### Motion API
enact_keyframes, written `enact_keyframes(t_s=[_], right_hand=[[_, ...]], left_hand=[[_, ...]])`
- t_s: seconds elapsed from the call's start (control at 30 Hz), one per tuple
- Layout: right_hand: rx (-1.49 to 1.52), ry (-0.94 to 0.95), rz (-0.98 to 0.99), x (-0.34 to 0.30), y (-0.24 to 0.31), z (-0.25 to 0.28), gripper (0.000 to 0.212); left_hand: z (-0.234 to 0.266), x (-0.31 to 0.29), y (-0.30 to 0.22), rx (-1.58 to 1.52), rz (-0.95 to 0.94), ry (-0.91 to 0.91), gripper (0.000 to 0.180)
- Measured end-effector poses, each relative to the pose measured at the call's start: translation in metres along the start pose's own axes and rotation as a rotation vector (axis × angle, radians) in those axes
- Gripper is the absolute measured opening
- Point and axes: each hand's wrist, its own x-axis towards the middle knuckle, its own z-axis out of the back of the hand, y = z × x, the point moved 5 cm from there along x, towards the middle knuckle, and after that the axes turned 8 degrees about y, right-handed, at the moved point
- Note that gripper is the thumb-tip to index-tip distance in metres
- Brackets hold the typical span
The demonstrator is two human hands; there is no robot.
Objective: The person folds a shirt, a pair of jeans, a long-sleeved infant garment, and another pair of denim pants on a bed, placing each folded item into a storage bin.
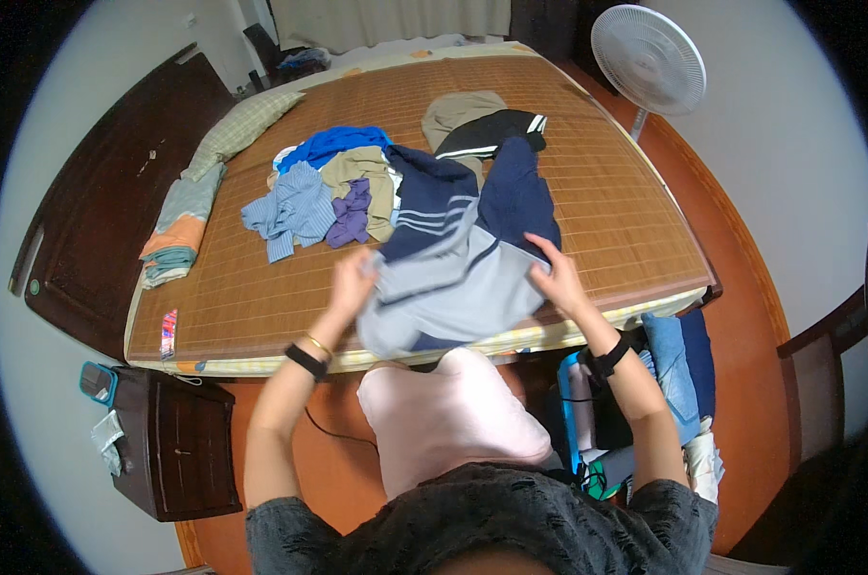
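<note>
A navy and light-grey long-sleeved top (458, 287) with striped bands lies across the near edge of the bed, one navy sleeve (515, 196) reaching away from me. My left hand (355, 280), slightly blurred, pinches the top's left edge. At the opposite edge is my right hand (560, 281), its thumb and forefinger spread beside the grey cloth. Left of the top sits a loose heap: a blue striped shirt (295, 206), a purple garment (351, 213), a khaki garment (367, 177) and a bright blue one (331, 146). Black shorts with white stripes (491, 132) lie beyond it.
The bed's brown mat (626, 225) spreads under the clothes. Folded cloths (177, 225) and a pillow (247, 132) line the headboard side. A white fan (650, 59) stands at the far right. An open suitcase (570, 412) with clothes sits at floor level, right; a dark nightstand (180, 441) stands left.
</note>
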Motion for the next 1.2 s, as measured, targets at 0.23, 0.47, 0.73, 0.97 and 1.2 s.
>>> enact_keyframes(t_s=[0.23,0.47,0.73,0.97,1.2], right_hand=[[-0.101,0.358,-0.077,-0.023,-0.041,-0.037,0.042],[-0.485,0.364,-0.049,-0.029,-0.072,-0.070,0.045],[-0.257,0.219,-0.168,0.003,-0.049,-0.056,0.019],[0.514,0.932,0.377,-0.031,0.159,-0.053,0.023],[0.226,0.287,-0.361,-0.024,-0.024,-0.041,0.016]], left_hand=[[0.044,0.004,0.042,0.219,0.038,-0.027,0.033],[-0.045,-0.087,0.028,0.057,-0.094,0.564,0.050],[-0.039,-0.072,0.012,0.250,0.072,0.629,0.060],[-0.034,-0.078,0.035,0.092,0.091,0.433,0.065],[-0.015,-0.089,0.014,0.099,-0.114,0.421,0.049]])
